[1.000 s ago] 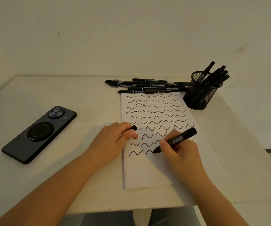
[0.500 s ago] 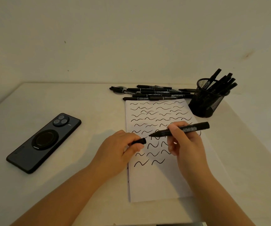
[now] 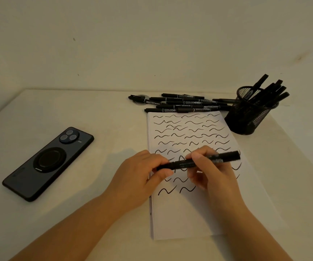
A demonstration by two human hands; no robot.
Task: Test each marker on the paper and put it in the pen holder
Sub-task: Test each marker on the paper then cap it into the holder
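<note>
- Your left hand (image 3: 142, 178) pinches the cap (image 3: 166, 165) at the left end of the marker (image 3: 199, 161), above the paper's left edge.
- Your right hand (image 3: 212, 172) grips the marker's barrel; the marker lies almost level over the paper (image 3: 185, 213), which has many black wavy strokes.
- The phone (image 3: 48, 162) lies face down, well apart to the left.
- The loose markers (image 3: 182, 104) lie just beyond the paper's far edge.
- The mesh pen holder (image 3: 250, 113), with several markers inside, stands at the paper's far right corner.
</note>
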